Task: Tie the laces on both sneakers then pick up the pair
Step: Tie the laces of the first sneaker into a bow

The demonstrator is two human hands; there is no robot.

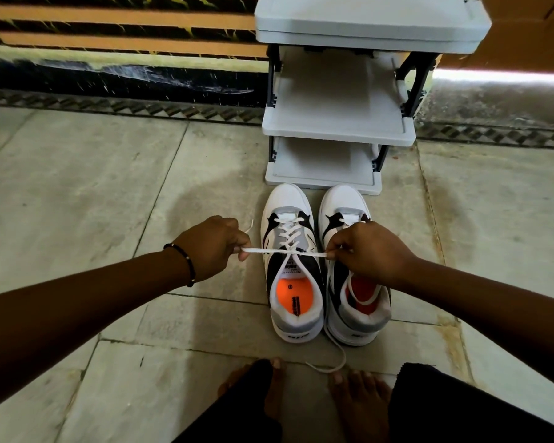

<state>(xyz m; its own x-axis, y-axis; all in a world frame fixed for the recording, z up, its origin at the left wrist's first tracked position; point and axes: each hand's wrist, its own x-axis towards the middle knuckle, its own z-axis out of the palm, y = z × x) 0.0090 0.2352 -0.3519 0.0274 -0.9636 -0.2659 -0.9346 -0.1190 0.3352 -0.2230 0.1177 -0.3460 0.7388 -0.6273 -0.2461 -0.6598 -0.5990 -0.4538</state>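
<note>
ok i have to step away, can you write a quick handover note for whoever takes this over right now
Left hand and right hand each pinch one end of the left sneaker's lace, pulled taut across it.
Left sneaker and right sneaker sit side by side on the floor before the grey rack.
Done: first crossing only.
Left: finish this bow, tie the right sneaker (its lace trails loose), pick up the pair.

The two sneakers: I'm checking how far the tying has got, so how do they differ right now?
The left sneaker has its lace pulled taut sideways between the left hand and right hand; the right sneaker has a lace trailing loose on the floor behind its heel. The left sneaker's opening shows fully; the right hand partly covers the right sneaker. Both are white, grey and black with orange insoles, toes toward the shelf.
</note>
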